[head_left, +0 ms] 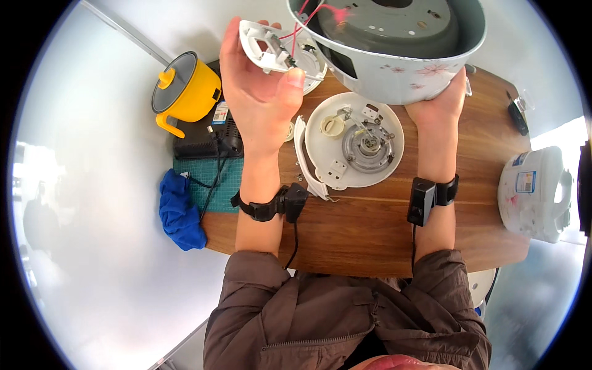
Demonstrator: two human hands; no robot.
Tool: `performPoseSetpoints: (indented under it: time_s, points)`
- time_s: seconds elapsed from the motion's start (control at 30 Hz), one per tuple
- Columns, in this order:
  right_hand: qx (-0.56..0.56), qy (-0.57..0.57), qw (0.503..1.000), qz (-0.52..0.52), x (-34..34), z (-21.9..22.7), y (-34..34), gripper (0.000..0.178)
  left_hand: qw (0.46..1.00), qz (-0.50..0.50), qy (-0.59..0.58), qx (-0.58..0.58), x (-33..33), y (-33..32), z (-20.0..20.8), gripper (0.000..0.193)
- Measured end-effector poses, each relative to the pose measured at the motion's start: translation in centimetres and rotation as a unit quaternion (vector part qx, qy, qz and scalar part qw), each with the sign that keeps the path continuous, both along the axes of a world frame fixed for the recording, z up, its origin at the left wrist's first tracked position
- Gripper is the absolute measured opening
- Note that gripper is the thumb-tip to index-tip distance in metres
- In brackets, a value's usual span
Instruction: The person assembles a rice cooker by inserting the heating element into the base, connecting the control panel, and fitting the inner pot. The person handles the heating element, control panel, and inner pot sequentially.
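Note:
My left hand [262,105] is closed on a white plastic control panel [254,52] with a small circuit board, tilted up at its inner side. Red wires [299,28] run from the panel into a pale rice cooker housing [394,71] with pink flowers. My right hand [439,108] grips this housing from below at its right side; some fingers are hidden behind it. Inside the housing shows a grey metal liner [385,21]. Beneath, on the table, lies a round white base [327,160] carrying a metal heating plate [369,147]. A curved white strip [306,161] rests along its left edge.
On the left stand a yellow electric pot [200,92] and a black device [209,145], near a green cutting mat [216,182] and a blue cloth [179,213]. Another white cooker [530,200] sits at the wooden table's [370,234] right edge. A black tool [517,117] lies far right.

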State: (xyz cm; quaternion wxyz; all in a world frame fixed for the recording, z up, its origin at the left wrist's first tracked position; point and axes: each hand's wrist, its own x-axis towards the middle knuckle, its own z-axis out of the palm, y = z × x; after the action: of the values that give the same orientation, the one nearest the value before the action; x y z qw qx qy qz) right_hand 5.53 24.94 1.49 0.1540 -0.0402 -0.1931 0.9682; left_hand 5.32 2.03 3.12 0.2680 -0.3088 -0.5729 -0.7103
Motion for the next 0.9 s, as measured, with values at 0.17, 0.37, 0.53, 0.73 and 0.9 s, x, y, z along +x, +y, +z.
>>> performPoseSetpoints:
  time_s: [0.17, 0.37, 0.53, 0.73, 0.9]
  points:
    - [-0.003, -0.038, 0.999, -0.013, 0.0, -0.3, 0.5, 0.046, 0.998, -0.045, -0.032, 0.006, -0.3, -0.6, -0.3, 0.081]
    - [-0.019, -0.049, 0.999, -0.003, 0.2, -0.1, 0.8, 0.047, 0.935, -0.246, -0.175, 0.188, 0.0, -0.4, 0.1, 0.064]
    - [-0.016, -0.059, 0.998, -0.027, 0.4, 0.3, 0.7, 0.046, 0.891, -0.308, -0.225, 0.245, 0.1, -0.2, 0.3, 0.065]
    - [-0.012, -0.055, 0.998, -0.026, 0.5, 0.5, 0.8, 0.044, 0.889, -0.300, -0.241, 0.248, 0.5, 0.1, 0.7, 0.079]
    - [-0.015, -0.058, 0.998, -0.030, 0.8, 0.9, 0.7, 0.043, 0.919, -0.257, -0.222, 0.199, 0.5, -0.3, 0.4, 0.076]
